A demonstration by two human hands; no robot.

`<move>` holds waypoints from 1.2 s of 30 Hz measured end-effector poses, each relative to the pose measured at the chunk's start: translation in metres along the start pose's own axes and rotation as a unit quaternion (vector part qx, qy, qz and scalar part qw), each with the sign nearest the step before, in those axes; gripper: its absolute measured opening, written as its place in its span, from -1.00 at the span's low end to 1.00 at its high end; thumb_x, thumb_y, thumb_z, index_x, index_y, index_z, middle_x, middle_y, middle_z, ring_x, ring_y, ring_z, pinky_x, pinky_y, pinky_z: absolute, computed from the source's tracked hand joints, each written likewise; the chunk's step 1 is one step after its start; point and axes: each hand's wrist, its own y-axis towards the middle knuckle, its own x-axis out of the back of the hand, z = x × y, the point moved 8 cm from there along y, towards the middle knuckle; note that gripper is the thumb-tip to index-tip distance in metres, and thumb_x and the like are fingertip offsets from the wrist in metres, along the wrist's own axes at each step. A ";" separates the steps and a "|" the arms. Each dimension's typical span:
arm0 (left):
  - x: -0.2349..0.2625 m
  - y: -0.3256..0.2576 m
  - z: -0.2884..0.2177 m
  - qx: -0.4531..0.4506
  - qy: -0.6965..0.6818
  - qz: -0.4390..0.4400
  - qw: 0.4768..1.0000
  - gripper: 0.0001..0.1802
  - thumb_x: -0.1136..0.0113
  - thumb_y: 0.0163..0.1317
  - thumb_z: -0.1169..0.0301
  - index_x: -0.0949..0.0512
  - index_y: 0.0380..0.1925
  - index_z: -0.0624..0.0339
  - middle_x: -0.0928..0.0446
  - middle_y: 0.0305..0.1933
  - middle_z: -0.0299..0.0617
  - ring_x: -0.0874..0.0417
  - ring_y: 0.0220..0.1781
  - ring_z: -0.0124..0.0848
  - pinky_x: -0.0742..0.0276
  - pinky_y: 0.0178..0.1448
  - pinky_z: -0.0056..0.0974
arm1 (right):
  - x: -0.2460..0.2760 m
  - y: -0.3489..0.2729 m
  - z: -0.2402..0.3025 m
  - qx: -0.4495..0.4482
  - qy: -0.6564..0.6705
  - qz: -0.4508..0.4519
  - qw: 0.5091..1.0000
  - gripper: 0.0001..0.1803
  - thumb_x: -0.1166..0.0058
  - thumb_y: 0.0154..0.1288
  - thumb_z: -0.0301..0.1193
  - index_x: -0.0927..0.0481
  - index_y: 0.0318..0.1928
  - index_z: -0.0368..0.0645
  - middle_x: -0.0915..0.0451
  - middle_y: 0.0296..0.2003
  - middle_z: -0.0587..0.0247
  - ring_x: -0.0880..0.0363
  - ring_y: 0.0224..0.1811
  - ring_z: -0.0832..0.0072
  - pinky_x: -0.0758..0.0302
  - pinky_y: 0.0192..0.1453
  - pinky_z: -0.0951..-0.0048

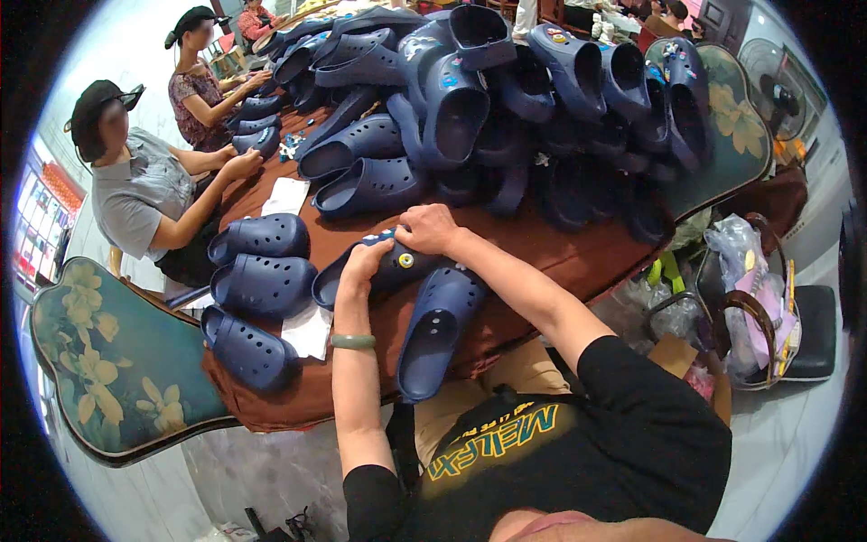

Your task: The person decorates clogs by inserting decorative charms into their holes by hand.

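Observation:
Both my hands are on a navy foam clog [390,275] that lies at the near side of the table. My left hand [363,262] is closed on the clog near its opening, a green bangle [353,341] on that wrist. Over the toe, my right hand [428,228] presses with curled fingers. A round yellow-and-white charm [405,260] sits in the toe, with other small charms beside it partly covered by my fingers. Just right of it, a second navy clog [435,334] reaches toward the table edge. Three navy clogs [264,285] stand in a column to the left.
A tall heap of navy clogs [456,113], some with charms, covers the table's far side. White papers [308,332] lie among the clogs on the brown tablecloth [312,393]. Co-workers [135,194] handle clogs at the left. A bag [754,298] sits on a chair at right.

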 end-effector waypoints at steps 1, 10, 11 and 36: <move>-0.001 -0.002 0.000 0.002 -0.001 -0.002 1.000 -0.64 -0.23 0.11 0.27 -0.58 -0.22 0.36 -0.59 -0.28 -0.22 -0.58 -0.31 -0.45 -0.46 -0.23 -0.33 | -0.001 -0.002 -0.001 0.001 0.002 0.003 1.000 -0.66 0.01 0.09 -0.16 -0.61 -0.55 -0.16 -0.64 -0.42 0.03 -0.63 -0.34 0.14 -0.53 -0.21 0.12; 0.004 -0.005 0.007 0.012 -0.074 -0.050 0.996 -0.68 -0.22 0.14 0.26 -0.59 -0.25 0.32 -0.59 -0.29 -0.21 -0.58 -0.31 -0.44 -0.47 -0.19 -0.35 | 0.016 0.000 -0.020 -0.031 0.093 -0.084 0.992 -0.73 -0.13 0.10 -0.23 -0.50 -0.59 -0.11 -0.58 -0.53 0.12 -0.61 -0.43 0.13 -0.52 -0.35 0.17; 0.010 -0.008 0.012 0.025 -0.123 -0.074 0.989 -0.71 -0.23 0.16 0.25 -0.59 -0.26 0.26 -0.58 -0.29 -0.23 -0.57 -0.33 -0.42 -0.47 -0.18 -0.34 | 0.009 0.002 -0.021 -0.079 0.097 -0.031 0.992 -0.71 -0.14 0.13 -0.17 -0.54 -0.56 -0.10 -0.60 -0.50 0.10 -0.62 -0.40 0.13 -0.53 -0.32 0.16; 0.008 -0.032 0.016 -0.044 -0.308 0.028 0.950 -0.71 -0.26 0.05 0.59 -0.54 -0.16 0.34 -0.60 -0.21 -0.20 -0.64 -0.24 -0.40 -0.53 -0.12 -0.34 | 0.004 0.001 0.037 0.076 0.057 0.024 0.995 -0.72 -0.16 0.19 -0.16 -0.58 -0.29 -0.12 -0.63 -0.37 0.09 -0.62 -0.30 0.14 -0.51 -0.22 0.21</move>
